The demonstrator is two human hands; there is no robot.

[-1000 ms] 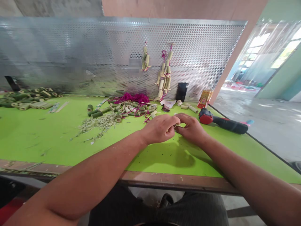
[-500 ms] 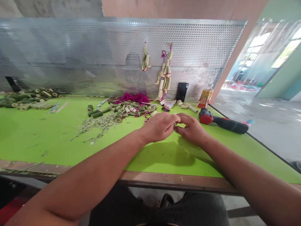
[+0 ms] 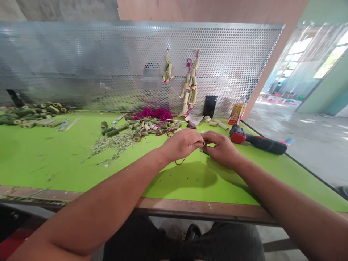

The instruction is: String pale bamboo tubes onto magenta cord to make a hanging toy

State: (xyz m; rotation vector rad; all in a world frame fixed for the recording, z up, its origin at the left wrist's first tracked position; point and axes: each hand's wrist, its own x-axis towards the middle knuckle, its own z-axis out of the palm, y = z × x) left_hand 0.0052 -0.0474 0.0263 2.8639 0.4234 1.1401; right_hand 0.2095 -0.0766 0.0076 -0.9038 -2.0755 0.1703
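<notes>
My left hand [image 3: 185, 143] is closed in a pinch, its fingertips against those of my right hand [image 3: 219, 145]. Between the fingertips shows the end of a small bamboo piece [image 3: 203, 143], which my right thumb and fingers grip. A loop of magenta string [image 3: 179, 162] hangs below my left hand; the part at the fingers is hidden. Just beyond the hands lies a pile of short cut bamboo pieces [image 3: 160, 126] with more string among them. A tangle of magenta string [image 3: 150, 113] rests behind that pile.
To the right lies a black and red power tool [image 3: 258, 141], with a bottle [image 3: 237, 112] behind it. A black phone [image 3: 210, 106] leans on the perforated metal panel [image 3: 116, 65]. Strung bamboo figures [image 3: 190, 87] hang there. Shavings [image 3: 112, 145] and more bamboo [image 3: 32, 114] lie leftward.
The fingers of my left hand have shifted slightly against the bamboo piece. A string loop now shows beneath my left hand. My right hand has barely moved.
</notes>
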